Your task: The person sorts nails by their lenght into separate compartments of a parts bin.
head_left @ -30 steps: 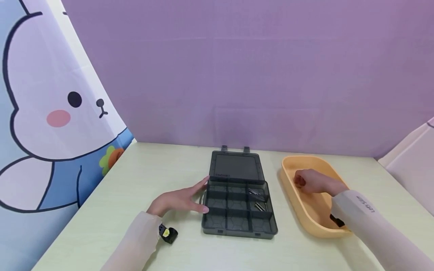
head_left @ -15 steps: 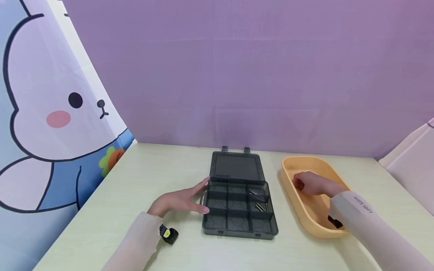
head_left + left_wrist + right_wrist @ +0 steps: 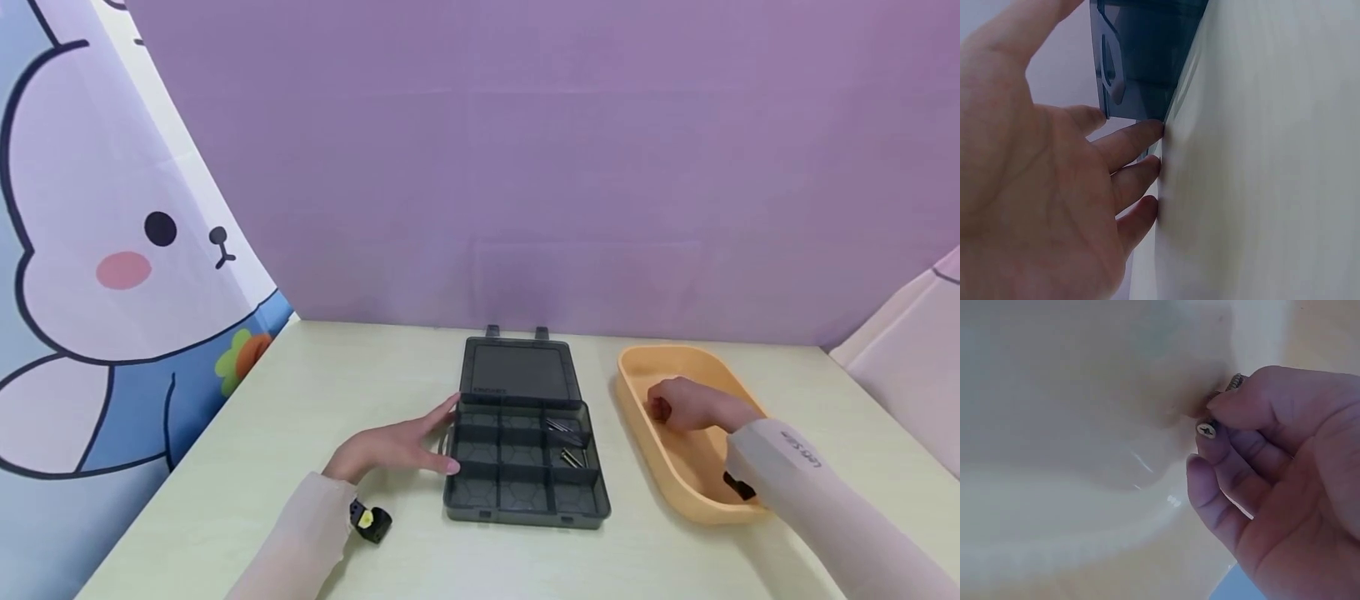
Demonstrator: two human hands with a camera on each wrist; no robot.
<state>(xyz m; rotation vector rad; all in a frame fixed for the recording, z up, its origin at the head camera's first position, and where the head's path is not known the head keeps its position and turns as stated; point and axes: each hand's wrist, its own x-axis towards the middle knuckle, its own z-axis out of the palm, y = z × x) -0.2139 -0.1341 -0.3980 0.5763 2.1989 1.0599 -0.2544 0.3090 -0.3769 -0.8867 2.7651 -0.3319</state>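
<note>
My left hand (image 3: pixel 397 450) rests at the left side of a dark, see-through compartment box (image 3: pixel 525 497), thumb and forefinger spread along its edge. In the left wrist view its other fingers lie straight by the tabletop, beside the box wall (image 3: pixel 1147 56). My right hand (image 3: pixel 686 404) is down inside an orange tray (image 3: pixel 675 475). Seen from the right wrist, thumb and fingertips pinch a screw (image 3: pixel 1207 430); its cross-slotted head shows below the thumb and threads show above it. Several metal screws (image 3: pixel 572 457) lie in the box's right-hand middle compartment, and more slim metal pieces (image 3: pixel 558 427) in the one behind.
The box lid (image 3: pixel 521 369) is folded back flat toward the purple backdrop (image 3: pixel 585 167). The tray stands to the right of the box on a pale tabletop (image 3: pixel 360 358). A cloth with a cartoon animal (image 3: pixel 82 192) hangs at the left.
The head view has shifted slightly. Both hands keep nearly the same place, the left at the box and the right inside the tray.
</note>
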